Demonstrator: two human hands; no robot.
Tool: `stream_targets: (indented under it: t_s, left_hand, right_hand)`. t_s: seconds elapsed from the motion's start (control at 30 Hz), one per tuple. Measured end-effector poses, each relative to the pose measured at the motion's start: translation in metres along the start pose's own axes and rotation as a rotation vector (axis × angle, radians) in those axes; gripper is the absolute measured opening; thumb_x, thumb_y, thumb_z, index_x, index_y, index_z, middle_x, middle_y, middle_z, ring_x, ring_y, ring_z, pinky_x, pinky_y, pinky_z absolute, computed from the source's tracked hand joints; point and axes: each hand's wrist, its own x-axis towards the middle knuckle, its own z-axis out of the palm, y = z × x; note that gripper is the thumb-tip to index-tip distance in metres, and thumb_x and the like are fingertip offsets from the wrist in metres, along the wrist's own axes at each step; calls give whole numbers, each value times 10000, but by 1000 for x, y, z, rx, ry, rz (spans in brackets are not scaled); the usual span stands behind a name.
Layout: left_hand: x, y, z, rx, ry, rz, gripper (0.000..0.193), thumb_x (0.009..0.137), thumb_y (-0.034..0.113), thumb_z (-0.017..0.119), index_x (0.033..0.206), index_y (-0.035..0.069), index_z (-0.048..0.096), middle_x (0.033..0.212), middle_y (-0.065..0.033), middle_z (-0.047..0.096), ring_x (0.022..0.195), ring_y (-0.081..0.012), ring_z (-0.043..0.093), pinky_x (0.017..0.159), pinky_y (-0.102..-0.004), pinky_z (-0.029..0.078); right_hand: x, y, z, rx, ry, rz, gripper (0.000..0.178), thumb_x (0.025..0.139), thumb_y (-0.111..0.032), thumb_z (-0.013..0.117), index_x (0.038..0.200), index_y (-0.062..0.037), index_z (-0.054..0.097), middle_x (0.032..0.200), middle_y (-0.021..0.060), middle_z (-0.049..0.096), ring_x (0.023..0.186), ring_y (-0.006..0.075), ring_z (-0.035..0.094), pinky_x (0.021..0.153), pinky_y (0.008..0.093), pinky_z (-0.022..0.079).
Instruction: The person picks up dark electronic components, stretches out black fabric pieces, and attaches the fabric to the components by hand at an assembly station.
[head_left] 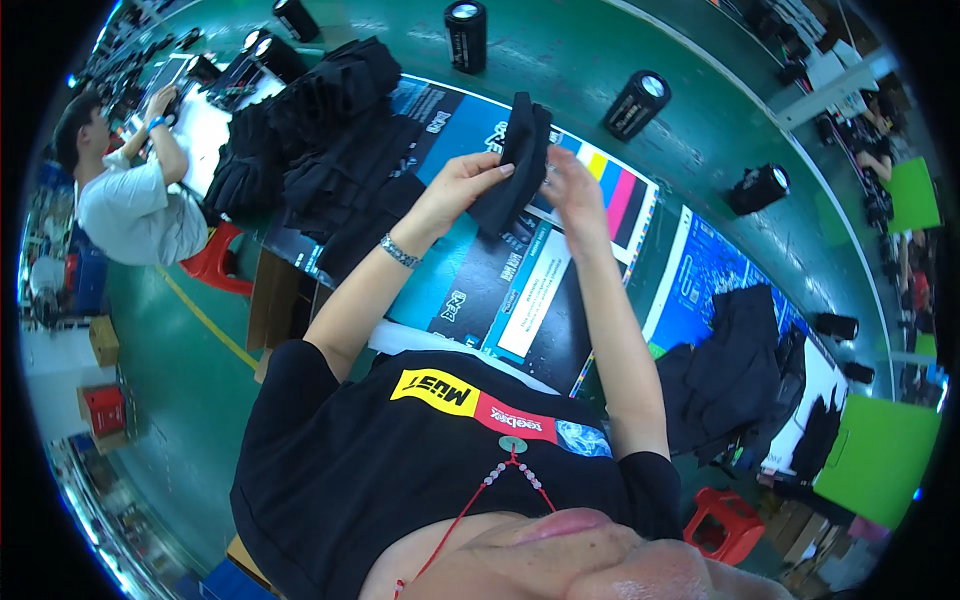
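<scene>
A folded piece of black cloth (515, 165) is held up over the printed sheets on the table. My left hand (466, 182), with a banded watch at its wrist, pinches the cloth's left edge between thumb and fingers. Close to the cloth's right side is my right hand (577, 190). Its fingers are smeared by motion, and whether they touch the cloth is unclear. Beneath both hands lie printed sheets (440, 275) in teal, black and white, with colour bars near the right edge. A heap of folded black cloth pieces (300, 140) is on my left.
More black cloth (725, 370) is piled on the right over a blue printed sheet (690, 270). Several black cylindrical lamps (637, 105) stand on the green surface beyond. At the far left another person (140, 200) works near a red stool (222, 262). A second red stool (722, 524) is at lower right.
</scene>
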Motion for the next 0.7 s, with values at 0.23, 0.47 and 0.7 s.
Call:
stream_targets:
  t_s: [0.23,0.47,0.7]
  left_hand:
    - [21,-21,21,402,121,251,239,959,193,540,1068,9,647,894,24,611,791,-27,528,701,-196,429]
    - [29,-22,21,115,-15,-34,184,936,206,582,1028,63,653,855,69,596,701,7,463,621,-162,354]
    - [22,-49,17,67,14,43,196,915,204,612,1045,61,646,911,37,621,835,-36,543,760,-189,416]
  right_hand:
    - [-21,-14,2,70,123,-126,293,835,21,617,1119,22,545,1041,97,635,936,158,625,827,270,498]
    - [-33,-4,-12,17,135,-95,360,783,56,586,1136,30,522,1065,107,614,952,168,617,827,272,494]
    - [-37,-1,-29,-24,342,-20,468,771,-17,518,1235,36,490,999,60,586,958,154,545,853,269,431]
